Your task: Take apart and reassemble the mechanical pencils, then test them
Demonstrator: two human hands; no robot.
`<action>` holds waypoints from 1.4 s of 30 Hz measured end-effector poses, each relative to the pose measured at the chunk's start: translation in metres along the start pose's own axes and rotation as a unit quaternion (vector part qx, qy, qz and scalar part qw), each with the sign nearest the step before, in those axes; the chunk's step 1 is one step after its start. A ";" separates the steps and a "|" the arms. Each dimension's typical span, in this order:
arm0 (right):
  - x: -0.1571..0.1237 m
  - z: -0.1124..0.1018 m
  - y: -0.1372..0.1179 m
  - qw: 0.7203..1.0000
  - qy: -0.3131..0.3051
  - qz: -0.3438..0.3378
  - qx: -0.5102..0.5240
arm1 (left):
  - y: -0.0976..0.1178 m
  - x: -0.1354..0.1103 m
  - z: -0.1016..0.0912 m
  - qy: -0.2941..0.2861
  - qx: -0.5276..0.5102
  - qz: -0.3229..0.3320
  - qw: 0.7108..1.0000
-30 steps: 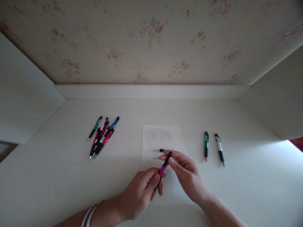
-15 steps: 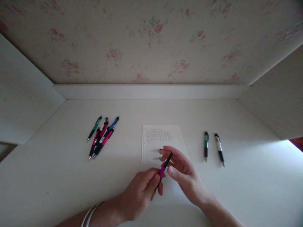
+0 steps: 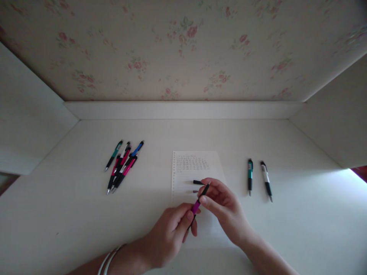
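Observation:
My left hand (image 3: 170,233) is closed around a purple pen (image 3: 196,206) with a black grip. The pen tilts, its tip pointing up and away to the right. My right hand (image 3: 225,214) pinches the black grip section near the tip between thumb and fingers. Beneath both hands lies a sheet of lined paper (image 3: 186,175) with handwriting at its top. On the paper, just past my right fingertips, are a short black piece (image 3: 197,182) and a smaller dark piece (image 3: 195,191), both partly hidden by the fingers.
A loose pile of several pens (image 3: 122,168) in pink, blue, teal and white lies to the left. On the right are a teal pen (image 3: 250,177) and a white pen (image 3: 266,181), side by side. White panels and a floral wall enclose the white desk (image 3: 86,214).
My right hand's fingers have closed from a spread pose onto the pen's black grip. More of the two small dark pieces shows. My left hand has stayed almost still.

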State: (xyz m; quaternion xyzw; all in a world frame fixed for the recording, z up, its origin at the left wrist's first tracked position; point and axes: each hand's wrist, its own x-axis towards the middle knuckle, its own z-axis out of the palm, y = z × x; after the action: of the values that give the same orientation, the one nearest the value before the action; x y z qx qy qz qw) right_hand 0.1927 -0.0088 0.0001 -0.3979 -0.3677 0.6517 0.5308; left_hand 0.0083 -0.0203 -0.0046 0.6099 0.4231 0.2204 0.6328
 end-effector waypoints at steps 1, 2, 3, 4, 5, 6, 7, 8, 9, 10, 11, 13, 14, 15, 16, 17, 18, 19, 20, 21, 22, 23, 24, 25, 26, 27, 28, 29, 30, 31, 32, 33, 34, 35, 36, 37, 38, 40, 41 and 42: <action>0.000 0.000 0.001 1.000 0.005 0.004 0.000 | 0.000 0.000 0.000 0.000 0.002 -0.003 1.000; 0.000 -0.001 0.001 1.000 0.011 0.009 -0.001 | 0.000 0.000 0.000 0.001 0.001 -0.007 1.000; 0.000 -0.002 0.002 1.000 0.016 0.012 -0.004 | -0.001 -0.001 0.001 0.001 -0.003 -0.009 1.000; -0.001 -0.002 0.002 1.000 0.018 0.016 -0.006 | -0.001 -0.001 0.001 0.000 -0.010 -0.011 1.000; -0.001 -0.002 0.002 1.000 0.017 0.017 -0.005 | -0.002 -0.001 0.001 0.000 -0.018 -0.010 1.000; -0.001 -0.002 0.002 1.000 0.014 0.016 -0.001 | -0.003 -0.001 0.002 0.000 -0.024 -0.008 1.000; -0.001 -0.001 0.002 1.000 0.010 0.013 0.005 | -0.004 -0.001 0.002 -0.001 -0.025 -0.006 1.000; -0.001 0.000 0.001 1.000 0.008 0.008 0.010 | -0.004 -0.001 0.002 -0.001 -0.022 -0.003 1.000; -0.001 0.001 0.001 1.000 0.006 0.003 0.014 | -0.004 -0.001 0.002 -0.002 -0.015 0.000 1.000; 0.000 0.002 0.001 1.000 0.006 -0.001 0.017 | -0.004 -0.001 0.001 -0.002 -0.005 0.003 1.000; 0.000 0.002 0.002 1.000 0.009 -0.002 0.018 | -0.004 -0.001 0.001 -0.003 0.005 0.006 1.000; 0.001 0.001 0.003 1.000 0.018 0.006 0.019 | -0.004 -0.001 0.001 -0.002 0.014 0.007 1.000; 0.001 0.000 0.003 0.999 0.021 0.014 0.021 | -0.004 -0.001 0.001 -0.001 0.012 0.006 1.000; 0.001 0.000 0.003 0.999 0.022 0.022 0.022 | -0.004 0.000 0.001 -0.001 0.007 0.003 1.000; 0.000 -0.001 0.003 0.999 0.020 0.027 0.025 | -0.004 0.000 0.001 -0.001 0.003 0.000 1.000; 0.000 -0.001 0.003 0.999 0.017 0.030 0.028 | -0.004 -0.001 0.001 -0.003 0.001 -0.001 1.000; 0.000 -0.001 0.002 0.999 0.015 0.028 0.030 | -0.004 -0.001 0.001 -0.004 0.002 -0.001 1.000; 0.000 0.000 0.001 0.999 0.014 0.021 0.032 | -0.003 -0.001 0.000 -0.007 0.004 0.000 1.000; 0.000 0.001 0.001 0.999 0.014 0.012 0.032 | -0.003 -0.001 0.000 -0.009 0.007 0.001 1.000; 0.000 0.002 0.000 0.999 0.013 0.005 0.032 | -0.002 -0.001 0.000 -0.009 0.011 0.003 1.000; 0.001 0.003 0.000 0.999 0.013 -0.001 0.031 | -0.001 -0.001 -0.001 -0.009 0.014 0.005 1.000; 0.002 0.003 0.001 0.999 0.012 -0.006 0.031 | -0.001 -0.001 -0.001 -0.008 0.017 0.006 1.000; 0.002 0.003 0.001 0.999 0.010 -0.009 0.033 | -0.001 -0.001 -0.001 -0.007 0.018 0.006 1.000; 0.002 0.002 0.002 0.999 0.008 -0.011 0.036 | -0.001 -0.001 -0.001 -0.007 0.019 0.006 1.000; 0.002 0.001 0.003 0.999 0.004 -0.014 0.038 | -0.001 -0.001 -0.001 -0.007 0.018 0.005 1.000; 0.002 0.000 0.003 0.999 0.000 -0.016 0.040 | -0.001 -0.001 0.000 -0.007 0.016 0.005 1.000; 0.001 -0.002 0.004 0.999 -0.006 -0.017 0.043 | -0.001 -0.002 0.000 -0.007 0.013 0.005 1.000; 0.000 -0.003 0.004 0.999 -0.013 -0.014 0.047 | -0.002 -0.002 0.000 -0.006 0.011 0.004 1.000; -0.001 -0.003 0.004 0.998 -0.019 -0.009 0.052 | -0.002 -0.002 0.001 -0.005 0.010 0.004 1.000; -0.002 -0.003 0.004 0.998 -0.023 -0.002 0.058 | -0.002 -0.002 0.001 -0.005 0.010 0.005 1.000; -0.003 -0.003 0.003 0.998 -0.025 0.003 0.063 | -0.003 -0.002 0.000 -0.006 0.011 0.006 1.000; -0.003 -0.002 0.002 0.997 -0.026 0.002 0.068 | -0.003 -0.002 0.000 -0.007 0.013 0.007 1.000; -0.002 -0.002 0.002 0.997 -0.027 -0.001 0.069 | -0.002 -0.002 0.000 -0.010 0.016 0.007 1.000; -0.002 -0.001 0.002 0.997 -0.026 -0.005 0.066 | -0.002 -0.001 0.000 -0.013 0.021 0.008 1.000; -0.001 0.000 0.002 0.998 -0.023 -0.010 0.062 | -0.001 -0.001 -0.001 -0.015 0.025 0.009 1.000; 0.000 0.000 0.002 0.998 -0.020 -0.013 0.056 | -0.001 -0.001 -0.001 -0.016 0.029 0.010 0.999; 0.001 0.000 0.003 0.998 -0.015 -0.013 0.052 | 0.000 -0.001 -0.001 -0.016 0.031 0.010 0.999; 0.001 -0.002 0.003 0.999 -0.010 -0.011 0.047 | 0.001 -0.001 -0.002 -0.012 0.031 0.010 0.999; 0.000 -0.002 0.003 0.999 -0.012 -0.009 0.050 | 0.001 -0.001 -0.001 -0.012 0.029 0.009 0.999; 0.000 -0.003 0.003 0.998 -0.017 -0.003 0.055 | 0.000 -0.001 -0.001 -0.013 0.025 0.007 1.000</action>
State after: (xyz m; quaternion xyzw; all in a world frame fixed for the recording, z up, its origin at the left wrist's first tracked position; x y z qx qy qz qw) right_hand 0.1942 -0.0096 -0.0038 -0.3555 -0.3412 0.6764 0.5474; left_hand 0.0069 -0.0202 -0.0039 0.6315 0.4161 0.2060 0.6209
